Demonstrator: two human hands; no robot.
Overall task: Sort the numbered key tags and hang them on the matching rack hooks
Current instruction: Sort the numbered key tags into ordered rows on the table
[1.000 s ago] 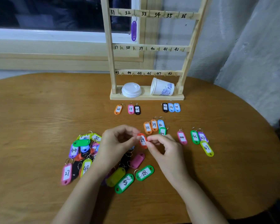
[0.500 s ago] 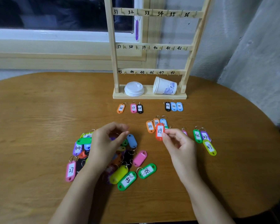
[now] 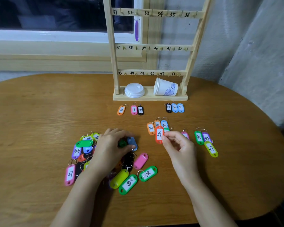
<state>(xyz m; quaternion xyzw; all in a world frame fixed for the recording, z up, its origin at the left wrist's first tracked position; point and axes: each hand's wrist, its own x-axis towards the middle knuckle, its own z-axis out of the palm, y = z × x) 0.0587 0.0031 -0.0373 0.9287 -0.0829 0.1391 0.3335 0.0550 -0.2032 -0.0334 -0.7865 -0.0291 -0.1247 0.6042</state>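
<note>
While right hand [image 3: 180, 148] pinches tag 29 [image 3: 159, 134]; left hand [image 3: 110, 149] atop pile [image 3: 84, 143]

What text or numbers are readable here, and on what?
"31 32 33 34 35 36": rack's top rail
"37 38 39 40 41 42": middle rail
"43 44 45 46 47 48": bottom rail
"29": red tag in right hand
"38": orange tag
"46": green tag
"47": yellow tag
"27": pink tag
"25 27 28": small tags near rack
Other tags, cup print: unreadable.
</note>
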